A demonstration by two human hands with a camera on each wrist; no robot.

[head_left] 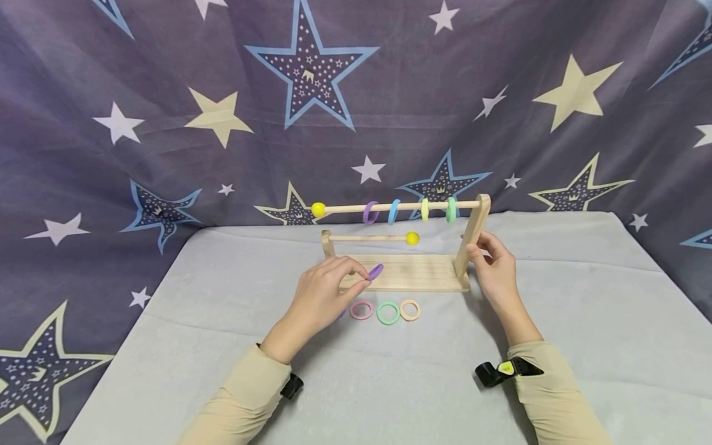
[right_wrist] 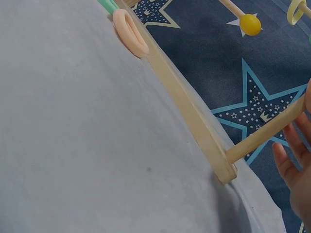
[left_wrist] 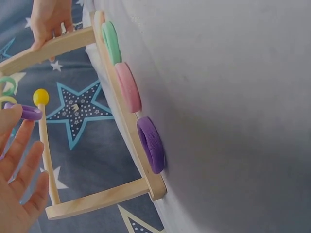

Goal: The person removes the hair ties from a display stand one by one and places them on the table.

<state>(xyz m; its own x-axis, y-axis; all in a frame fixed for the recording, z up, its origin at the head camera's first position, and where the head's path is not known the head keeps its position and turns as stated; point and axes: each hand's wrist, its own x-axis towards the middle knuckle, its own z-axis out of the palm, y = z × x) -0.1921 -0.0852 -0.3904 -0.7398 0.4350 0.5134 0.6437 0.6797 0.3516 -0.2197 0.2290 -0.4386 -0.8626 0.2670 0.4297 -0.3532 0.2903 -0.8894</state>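
My left hand [head_left: 325,290] pinches a purple hair tie [head_left: 376,272] between thumb and fingertips, in front of a two-tier wooden stand [head_left: 423,279]. In the left wrist view, that held hair tie [left_wrist: 32,113] is close to the yellow ball end [left_wrist: 41,97] of the lower rod. My right hand [head_left: 495,269] grips the stand's tall right upright [head_left: 474,232], thumb in front. Purple [head_left: 366,214], blue [head_left: 393,212], yellow [head_left: 425,210] and green [head_left: 451,210] hair ties hang on the upper rod. The lower rod [head_left: 367,238] carries none.
On the grey cloth before the stand lie pink [head_left: 353,309], green [head_left: 379,313] and peach [head_left: 410,319] hair ties. Another purple one [left_wrist: 150,144] is mostly hidden by my left hand in the head view. A star-patterned curtain [head_left: 389,123] hangs behind the table.
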